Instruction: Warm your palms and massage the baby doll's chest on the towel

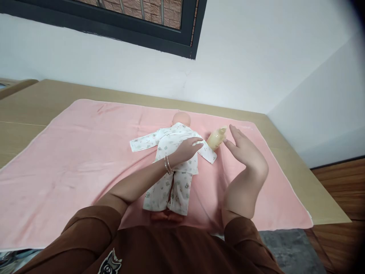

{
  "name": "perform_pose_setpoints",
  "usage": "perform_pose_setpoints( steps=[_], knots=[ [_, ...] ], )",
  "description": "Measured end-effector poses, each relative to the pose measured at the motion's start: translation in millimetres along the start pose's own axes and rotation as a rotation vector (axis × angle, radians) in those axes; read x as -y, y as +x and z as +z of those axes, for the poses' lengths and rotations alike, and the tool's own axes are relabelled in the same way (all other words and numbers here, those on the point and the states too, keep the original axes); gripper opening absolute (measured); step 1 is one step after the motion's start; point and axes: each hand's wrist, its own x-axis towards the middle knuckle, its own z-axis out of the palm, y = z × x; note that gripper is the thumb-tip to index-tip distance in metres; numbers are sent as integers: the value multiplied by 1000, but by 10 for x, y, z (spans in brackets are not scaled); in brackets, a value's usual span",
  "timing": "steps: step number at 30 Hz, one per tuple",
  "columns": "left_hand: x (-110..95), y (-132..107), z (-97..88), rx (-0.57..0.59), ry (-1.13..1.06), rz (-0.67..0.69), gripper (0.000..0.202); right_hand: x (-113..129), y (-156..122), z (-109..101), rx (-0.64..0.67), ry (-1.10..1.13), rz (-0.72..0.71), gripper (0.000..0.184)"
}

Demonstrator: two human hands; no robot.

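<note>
A baby doll point(165, 146) in a white printed top and matching trousers lies stretched out on a pink blanket point(94, 140), its bald head pointing away from me. My left hand point(186, 150), with a bangle at the wrist, is over the doll's body, thumb and fingers apart and slightly bent. I cannot tell if it touches the cloth. A yellowish baby bottle point(216, 138) lies tilted by the doll's right-hand sleeve. Close beside the bottle's top end is my right hand point(243, 146), fingers stretched and thumb apart, not wrapped around it.
Beneath the blanket is a light wooden table point(288, 163), set against a white wall point(234, 68). A dark-framed window point(182, 38) is above it. Wooden panelling point(342, 190) stands at the right, and grey floor point(288, 247) shows below the table's near edge.
</note>
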Motion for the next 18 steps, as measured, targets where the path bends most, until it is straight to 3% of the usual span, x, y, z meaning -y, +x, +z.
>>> perform_pose_setpoints(
  steps=[3, 6, 10, 18],
  knots=[
    [-207, 302, 130, 191, -627, -224, 39, -44, 248, 174, 28, -29, 3, 69],
    [-216, 613, 258, 228, -1004, -469, 48, -63, 399, 295, 76, -41, -65, 66],
    [-148, 798, 369, 187, -1138, -606, 51, -108, 481, 371, 79, -23, -91, 62],
    [-253, 774, 353, 172, -1364, -697, 46, 35, 499, 372, -8, -189, -71, 40]
  ],
)
